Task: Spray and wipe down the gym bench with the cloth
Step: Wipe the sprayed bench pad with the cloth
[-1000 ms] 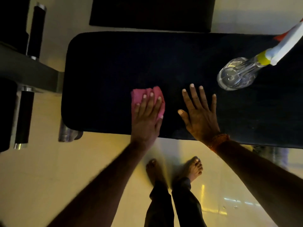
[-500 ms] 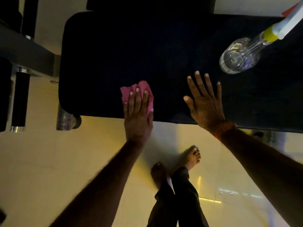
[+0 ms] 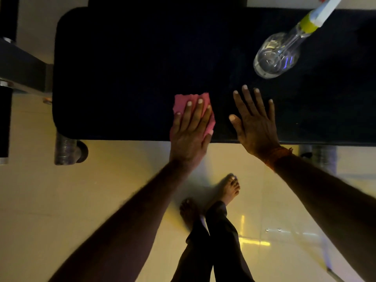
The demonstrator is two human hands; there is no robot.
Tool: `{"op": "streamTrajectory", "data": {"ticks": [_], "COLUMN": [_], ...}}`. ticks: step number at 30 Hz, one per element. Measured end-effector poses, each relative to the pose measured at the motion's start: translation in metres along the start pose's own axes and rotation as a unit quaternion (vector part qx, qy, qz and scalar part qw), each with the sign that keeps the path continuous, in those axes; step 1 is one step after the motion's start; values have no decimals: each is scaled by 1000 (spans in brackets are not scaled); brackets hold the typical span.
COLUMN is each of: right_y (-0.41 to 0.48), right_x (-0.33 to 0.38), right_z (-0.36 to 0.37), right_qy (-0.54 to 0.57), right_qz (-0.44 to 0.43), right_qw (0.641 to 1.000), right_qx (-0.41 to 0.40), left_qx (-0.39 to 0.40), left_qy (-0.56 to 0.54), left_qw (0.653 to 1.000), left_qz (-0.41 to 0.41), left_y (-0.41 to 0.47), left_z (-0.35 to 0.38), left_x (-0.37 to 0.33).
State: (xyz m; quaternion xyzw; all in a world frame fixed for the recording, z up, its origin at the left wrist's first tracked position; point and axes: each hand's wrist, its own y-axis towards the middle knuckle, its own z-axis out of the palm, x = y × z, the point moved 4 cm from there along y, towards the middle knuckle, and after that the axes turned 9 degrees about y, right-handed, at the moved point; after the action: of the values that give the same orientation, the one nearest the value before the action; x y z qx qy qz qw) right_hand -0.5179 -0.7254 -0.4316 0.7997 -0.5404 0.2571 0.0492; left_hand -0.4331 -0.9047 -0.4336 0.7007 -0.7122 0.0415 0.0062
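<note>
The left hand (image 3: 190, 135) presses the pink cloth (image 3: 183, 103) flat-fingered on the bench (image 3: 132, 68) near its front edge; the right hand (image 3: 255, 123) rests beside it, fingers spread. The spray bottle (image 3: 278, 53) stands set down on the bench, so spraying looks done and wiping seems underway, with most of the pad left.

Glossy cream floor tiles (image 3: 61, 200) reflect dim yellowish light.
</note>
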Motion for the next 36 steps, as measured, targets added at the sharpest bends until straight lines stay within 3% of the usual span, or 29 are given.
{"op": "streamTrajectory", "data": {"ticks": [2,7,11,13,19,22,26,28,32,34,36], "right_y": [1,2,6,8,7,3,1,2,3,4,4], "right_x": [-4,-5,-6,-8,-19,-25,-37,-44,-49,-52,-56], "right_z": [0,1,-5,-6,-3,-7,-14,-16,-13,-14,-19], "right_qy": [11,10,15,19,12,17,25,24,8,2,2], "right_qz": [11,9,21,19,10,10,17,19,31,72,118], "right_qw": [1000,1000,1000,1000,1000,1000,999,999,998,996,991], "right_qx": [-6,-13,-5,1,-13,-16,-23,-30,-45,-57,-65], "left_qx": [-2,-30,-22,-30,-30,-33,-24,-21,5,15,15], "left_qy": [11,8,38,37,-13,14,37,40,23,32,54], "left_qw": [999,999,990,988,995,999,994,995,1000,999,994], "left_qz": [38,-23,134,145,-90,-6,103,93,-12,8,89], "left_y": [19,55,11,23,72,32,28,60,121,109,81], "left_z": [3,0,-2,-6,-5,-3,-5,-7,-9,-10,-11], "left_x": [13,3,-18,-13,-38,-69,-53,-45,-47,-56,-62]}}
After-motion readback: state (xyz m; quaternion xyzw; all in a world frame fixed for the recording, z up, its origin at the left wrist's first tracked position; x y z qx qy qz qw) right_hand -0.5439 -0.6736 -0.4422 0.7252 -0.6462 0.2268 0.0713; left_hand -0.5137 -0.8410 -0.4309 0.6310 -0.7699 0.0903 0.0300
